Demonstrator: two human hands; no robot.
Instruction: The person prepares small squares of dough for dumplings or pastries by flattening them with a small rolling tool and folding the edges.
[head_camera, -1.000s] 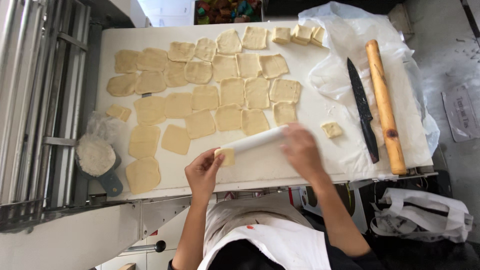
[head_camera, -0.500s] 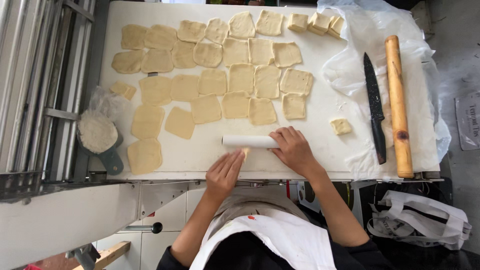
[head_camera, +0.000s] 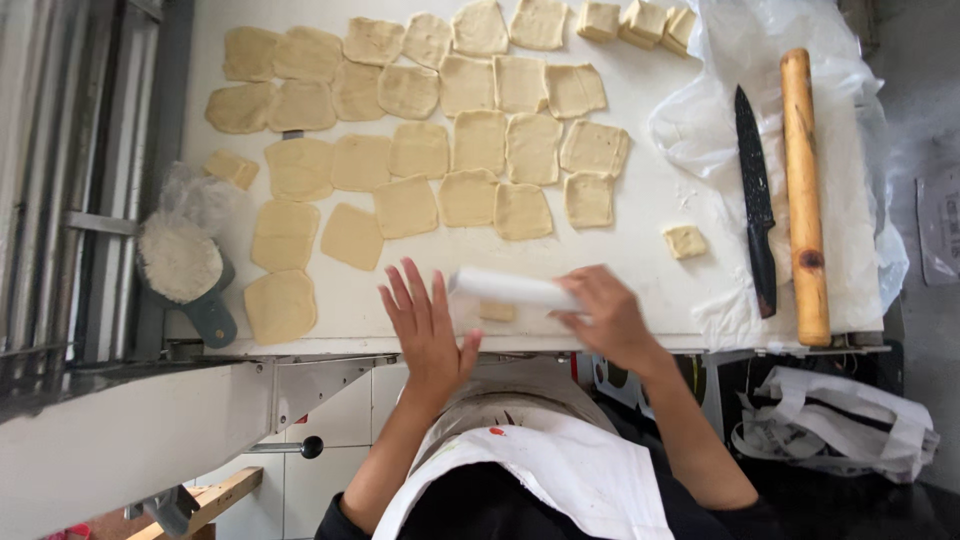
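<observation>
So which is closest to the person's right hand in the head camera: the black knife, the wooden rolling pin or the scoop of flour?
From the right hand:
1. Black knife, just to its right.
2. Wooden rolling pin, right beyond the knife.
3. Scoop of flour, far off at the table's left edge.

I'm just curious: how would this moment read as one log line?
left hand flat, open by small white roller | right hand on roller | dough piece beneath | knife idle

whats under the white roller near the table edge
A small piece of dough shows just below the white roller, partly tucked under it. How far it runs beneath is hidden by the roller and the right hand on its end. The left hand lies flat beside it.
</observation>
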